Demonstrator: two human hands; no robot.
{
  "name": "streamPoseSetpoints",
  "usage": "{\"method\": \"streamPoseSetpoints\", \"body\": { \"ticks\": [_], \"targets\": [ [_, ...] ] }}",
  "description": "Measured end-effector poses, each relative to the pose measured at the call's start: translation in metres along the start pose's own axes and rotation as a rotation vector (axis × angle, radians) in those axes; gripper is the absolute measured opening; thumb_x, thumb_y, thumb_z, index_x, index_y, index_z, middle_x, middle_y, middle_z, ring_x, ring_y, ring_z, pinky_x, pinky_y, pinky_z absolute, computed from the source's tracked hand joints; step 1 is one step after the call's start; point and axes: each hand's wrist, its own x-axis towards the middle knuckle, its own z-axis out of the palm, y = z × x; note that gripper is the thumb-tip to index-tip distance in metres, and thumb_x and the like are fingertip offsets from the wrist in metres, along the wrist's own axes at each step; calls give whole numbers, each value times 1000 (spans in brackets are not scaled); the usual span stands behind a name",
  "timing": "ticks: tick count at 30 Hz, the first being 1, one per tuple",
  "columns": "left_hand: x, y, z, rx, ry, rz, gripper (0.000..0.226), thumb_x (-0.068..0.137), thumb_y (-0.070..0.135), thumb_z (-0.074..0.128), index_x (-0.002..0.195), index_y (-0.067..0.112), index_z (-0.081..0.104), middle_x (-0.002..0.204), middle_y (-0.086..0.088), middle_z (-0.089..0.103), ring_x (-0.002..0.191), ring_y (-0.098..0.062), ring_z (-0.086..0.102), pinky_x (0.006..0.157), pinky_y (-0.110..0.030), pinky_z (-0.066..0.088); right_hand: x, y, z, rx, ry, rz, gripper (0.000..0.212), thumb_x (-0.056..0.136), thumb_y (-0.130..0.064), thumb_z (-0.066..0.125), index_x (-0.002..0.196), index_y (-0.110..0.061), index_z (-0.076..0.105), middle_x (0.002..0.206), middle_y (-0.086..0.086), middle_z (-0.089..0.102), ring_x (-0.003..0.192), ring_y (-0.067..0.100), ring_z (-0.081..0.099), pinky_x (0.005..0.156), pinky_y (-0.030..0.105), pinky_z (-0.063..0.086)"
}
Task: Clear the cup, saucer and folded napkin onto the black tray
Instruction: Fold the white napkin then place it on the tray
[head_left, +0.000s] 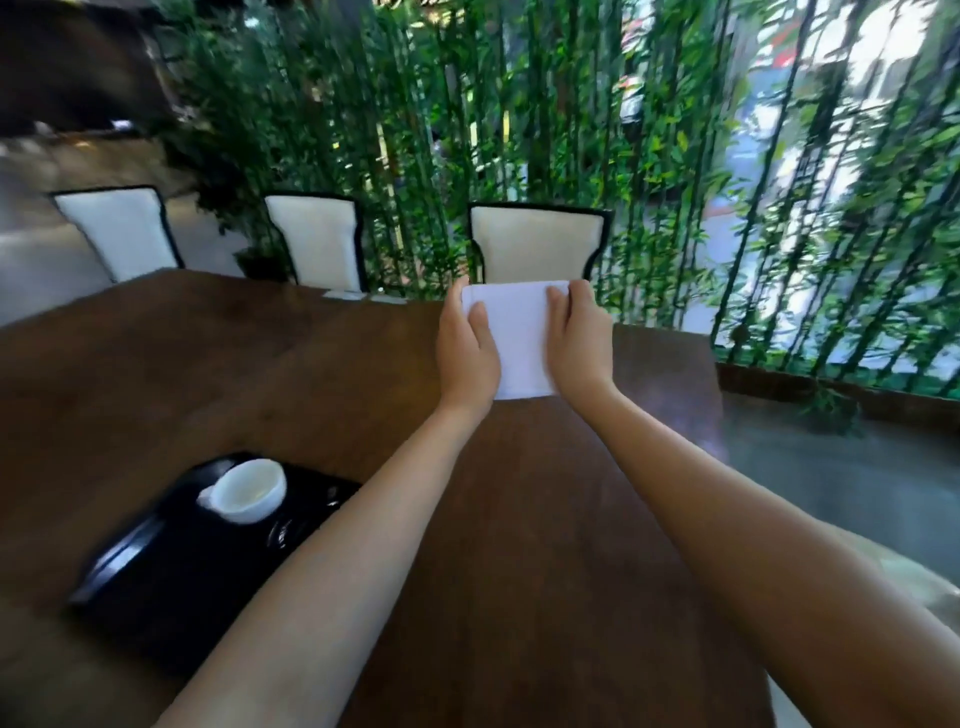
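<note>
A white folded napkin (519, 338) is held out in front of me over the far part of the brown table (311, 364). My left hand (465, 351) grips its left edge and my right hand (576, 338) grips its right edge. The black tray (171, 577) lies on the table at the lower left. On its far end stands a white cup (249, 491); a sliver of white saucer (204, 500) shows under the cup's left side. My left forearm crosses just right of the tray. The picture is blurred.
Three white chairs with black frames (537, 247) stand along the table's far side. Behind them is a screen of green bamboo (467, 130). Small white items (345, 295) lie at the far table edge. The table's right edge drops to a grey floor (831, 467).
</note>
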Motion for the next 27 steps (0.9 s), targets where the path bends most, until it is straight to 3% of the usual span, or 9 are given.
{"method": "streamPoseSetpoints", "body": {
  "ticks": [6, 10, 12, 15, 18, 20, 22, 25, 27],
  "targets": [
    [16, -33, -115, 116, 92, -31, 43, 99, 19, 34, 140, 6, 31, 147, -12, 37, 134, -20, 34, 94, -8, 21, -29, -64, 91, 153, -177, -14, 25, 97, -29, 36, 83, -9, 44, 60, -10, 42, 53, 2, 39, 44, 28, 21],
    [20, -55, -198, 126, 103, -157, 45, 96, 26, 42, 139, 10, 35, 145, -6, 40, 130, -16, 37, 92, -10, 27, -53, -105, 148, 229, -291, -21, 27, 96, -27, 38, 77, -9, 42, 60, -6, 43, 53, 9, 39, 44, 16, 32],
    [24, -69, -240, -78, 4, -387, 40, 93, 27, 50, 130, 11, 47, 131, -6, 53, 117, -17, 48, 90, -23, 39, -64, -120, 176, 203, -362, 5, 29, 97, -27, 38, 78, -7, 47, 65, -3, 45, 60, 15, 40, 51, 24, 28],
    [28, -92, -308, -490, -233, -733, 22, 91, 22, 55, 106, 9, 63, 96, -6, 71, 90, -19, 64, 73, -28, 55, -77, -142, 218, 89, -489, 53, 42, 98, -27, 35, 61, -8, 43, 61, -1, 41, 54, 12, 36, 43, 13, 32],
    [37, -117, -363, -451, -405, -861, 13, 89, 12, 55, 98, 12, 65, 80, 0, 75, 74, -13, 70, 64, -25, 59, -87, -157, 250, 72, -592, 171, 50, 98, -29, 38, 50, -15, 34, 52, 1, 35, 48, 12, 33, 43, 21, 23],
    [47, -132, -387, -344, -506, -909, 14, 86, 9, 57, 97, 14, 65, 79, 1, 74, 71, -11, 69, 64, -21, 58, -93, -162, 268, 45, -724, 307, 31, 96, -26, 41, 74, -12, 57, 67, 9, 52, 59, 21, 50, 50, 27, 32],
    [56, -147, -402, -251, -582, -968, 11, 87, 9, 57, 90, 14, 66, 74, 4, 73, 62, -7, 65, 55, -14, 51, -100, -163, 284, 12, -796, 443, 33, 94, -23, 46, 118, -1, 51, 99, 17, 61, 82, 30, 59, 63, 32, 43],
    [64, -171, -413, -174, -633, -1050, 10, 88, 6, 54, 84, 11, 61, 69, 3, 63, 44, -3, 49, 38, -9, 33, -108, -158, 295, 165, -940, 656, 37, 88, -24, 57, 114, 2, 54, 96, 12, 61, 76, 23, 59, 63, 32, 51],
    [63, -187, -418, -127, -649, -1073, 13, 87, 6, 55, 99, 7, 61, 78, 0, 59, 44, -3, 51, 37, -9, 37, -113, -150, 299, 251, -1048, 781, 30, 86, -14, 59, 114, -2, 56, 94, 8, 63, 78, 20, 62, 68, 32, 54]
  ]
}}
